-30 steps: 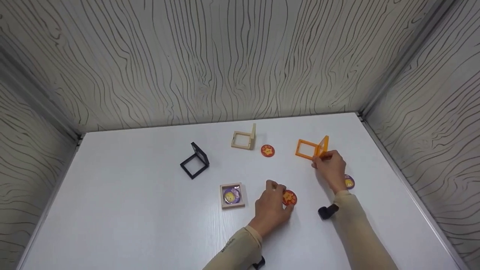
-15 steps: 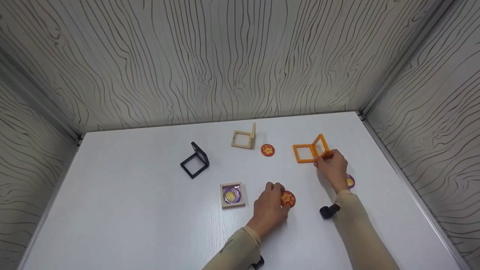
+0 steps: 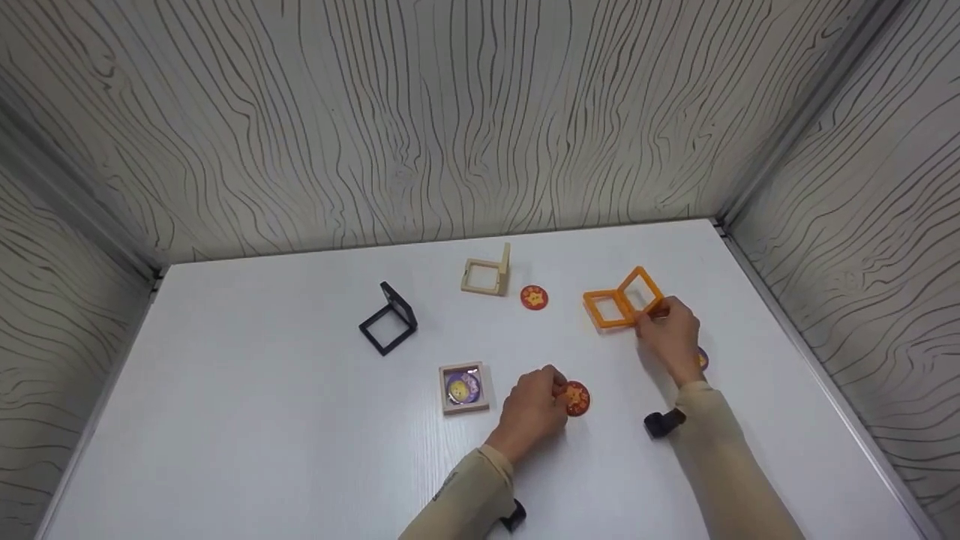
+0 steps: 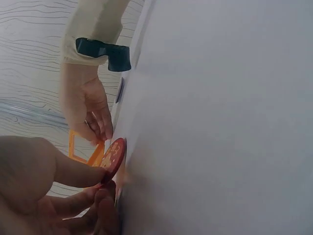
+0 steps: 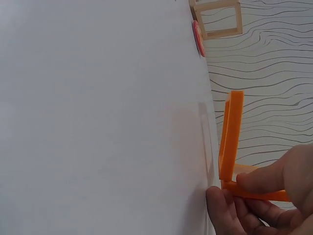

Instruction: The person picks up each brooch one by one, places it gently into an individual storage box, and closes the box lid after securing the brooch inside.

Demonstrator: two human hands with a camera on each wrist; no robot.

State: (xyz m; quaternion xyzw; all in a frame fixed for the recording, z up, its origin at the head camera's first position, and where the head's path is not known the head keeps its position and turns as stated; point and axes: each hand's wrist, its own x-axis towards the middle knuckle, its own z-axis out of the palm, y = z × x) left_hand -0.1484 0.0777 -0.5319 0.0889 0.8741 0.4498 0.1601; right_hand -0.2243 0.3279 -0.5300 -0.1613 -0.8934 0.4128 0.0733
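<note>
Near the front middle, my left hand [image 3: 529,412] pinches a round red badge [image 3: 577,398] with a yellow star; in the left wrist view the badge [image 4: 113,155] is tilted between thumb and fingers. At the right, my right hand [image 3: 673,339] grips the lower corner of an orange hinged frame [image 3: 611,309], which stands unfolded with two square openings. In the right wrist view the thumb presses on one half of the orange frame [image 5: 234,137], and the other half sticks up. A purple badge [image 3: 703,358] lies partly hidden behind the right wrist.
A black hinged frame [image 3: 386,330] and a pale wooden one [image 3: 482,277] stand unfolded toward the back. Another red star badge [image 3: 534,298] lies beside the wooden one. Left of my left hand sits a square wooden frame [image 3: 442,390] with a purple badge [image 3: 463,387] inside.
My right hand has turned the orange frame so its openings face me more, and its near edge looks lifted. My left hand has shifted slightly left, its fingers now closer together on the red badge.
</note>
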